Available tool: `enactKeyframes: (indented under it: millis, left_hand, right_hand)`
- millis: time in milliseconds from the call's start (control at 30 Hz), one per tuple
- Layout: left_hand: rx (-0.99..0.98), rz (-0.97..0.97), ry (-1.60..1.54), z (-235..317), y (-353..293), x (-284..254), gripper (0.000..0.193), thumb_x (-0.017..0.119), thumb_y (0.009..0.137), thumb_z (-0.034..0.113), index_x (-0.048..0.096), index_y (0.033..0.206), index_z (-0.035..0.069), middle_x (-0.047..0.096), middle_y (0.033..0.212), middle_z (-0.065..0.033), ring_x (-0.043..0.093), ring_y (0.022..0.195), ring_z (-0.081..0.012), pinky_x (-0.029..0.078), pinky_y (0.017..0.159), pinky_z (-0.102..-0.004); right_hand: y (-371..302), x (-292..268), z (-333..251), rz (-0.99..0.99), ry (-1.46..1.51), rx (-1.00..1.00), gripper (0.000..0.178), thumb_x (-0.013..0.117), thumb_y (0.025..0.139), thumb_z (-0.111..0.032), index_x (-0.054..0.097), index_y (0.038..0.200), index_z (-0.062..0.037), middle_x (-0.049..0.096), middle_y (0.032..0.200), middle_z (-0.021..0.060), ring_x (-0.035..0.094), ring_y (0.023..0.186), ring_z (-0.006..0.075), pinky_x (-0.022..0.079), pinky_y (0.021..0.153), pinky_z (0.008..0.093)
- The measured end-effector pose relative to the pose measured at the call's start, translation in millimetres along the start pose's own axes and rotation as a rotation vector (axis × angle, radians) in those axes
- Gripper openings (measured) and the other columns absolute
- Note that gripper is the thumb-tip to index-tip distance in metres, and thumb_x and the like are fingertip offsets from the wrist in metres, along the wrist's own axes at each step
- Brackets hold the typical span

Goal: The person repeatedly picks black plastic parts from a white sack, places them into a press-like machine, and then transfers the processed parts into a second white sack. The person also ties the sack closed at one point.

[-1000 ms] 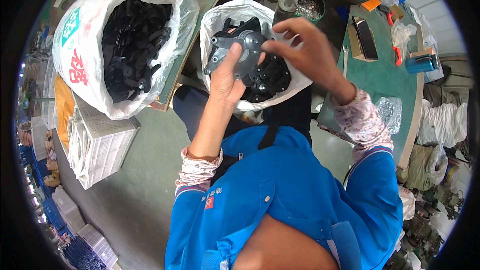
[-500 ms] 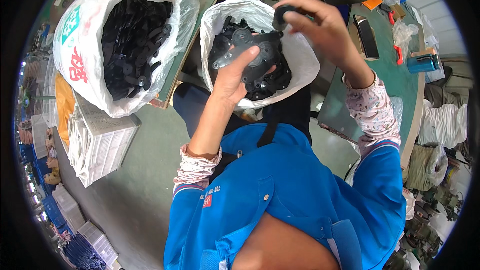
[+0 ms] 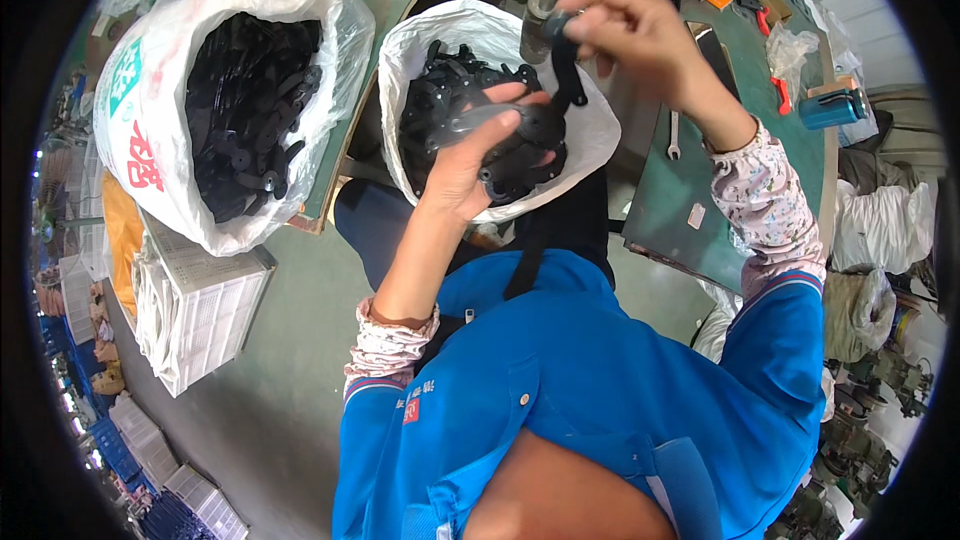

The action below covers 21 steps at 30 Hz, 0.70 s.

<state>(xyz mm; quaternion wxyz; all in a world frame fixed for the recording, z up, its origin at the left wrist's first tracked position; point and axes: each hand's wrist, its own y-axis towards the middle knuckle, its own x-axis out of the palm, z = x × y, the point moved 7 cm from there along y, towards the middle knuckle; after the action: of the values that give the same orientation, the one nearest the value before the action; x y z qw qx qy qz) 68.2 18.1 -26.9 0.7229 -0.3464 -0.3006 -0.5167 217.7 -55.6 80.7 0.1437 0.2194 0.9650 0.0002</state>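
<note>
Over a white sack between my knees, my left hand is closed on several flat black plastic parts, its thumb on top. These parts are blurred and partly covered by the fingers. Higher and to the right, my right hand pinches one long, curved black part by its upper end, so that it hangs down beside the left hand's bunch. Whether the two touch, I cannot tell. Loose black parts of the same look fill the sack beneath.
A larger white sack with black parts stands on the left table. Below it is a white crate. The green right table bears a wrench, a small pale tag, a red-handled tool and a blue bottle.
The black part in my right hand now hangs lengthwise beside the left hand. My left hand's parts have shifted, and the whole view has moved slightly, uncovering the wrench.
</note>
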Motion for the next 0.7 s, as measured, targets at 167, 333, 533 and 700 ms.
enactKeyframes:
  millis: [167,333,533,700]
  left_hand:
    - [0.085,0.040,-0.150,5,3,-13,0.037,0.063,0.087,0.013,0.050,0.120,0.004,0.054,0.125,-0.0181,0.058,0.108,-0.0277,0.053,0.087,-0.0471]
    - [0.121,0.042,-0.180,7,4,-17,0.034,0.060,0.089,0.019,0.052,0.119,0.005,0.053,0.126,-0.0177,0.057,0.111,-0.0262,0.052,0.091,-0.0436]
    - [0.184,0.100,-0.174,13,6,-23,0.035,0.057,0.092,0.026,0.051,0.120,0.004,0.052,0.128,-0.0181,0.056,0.113,-0.0268,0.052,0.092,-0.0409]
    - [0.215,0.153,-0.176,12,4,-30,0.037,0.062,0.089,0.032,0.052,0.116,0.009,0.057,0.118,-0.0126,0.057,0.111,-0.0245,0.053,0.091,-0.0413]
  right_hand:
    - [26,-32,-43,0.435,0.356,0.123,0.025,0.055,0.092,-0.009,0.057,0.113,0.0038,0.064,0.080,0.0077,0.058,0.051,0.0120,0.049,0.050,0.0227]
    - [44,-32,-46,0.266,0.110,0.169,0.025,0.056,0.092,-0.014,0.058,0.109,0.0042,0.061,0.062,0.0063,0.050,0.042,0.0095,0.040,0.039,0.0220]
    - [31,-30,-1,0.271,0.077,0.199,0.029,0.058,0.092,-0.021,0.057,0.112,-0.0001,0.062,0.072,0.0060,0.051,0.045,0.0074,0.036,0.037,0.0192]
    - [15,-28,27,0.253,0.162,0.187,0.032,0.060,0.093,-0.026,0.055,0.114,-0.0024,0.063,0.077,0.0068,0.052,0.045,0.0072,0.030,0.033,0.0167]
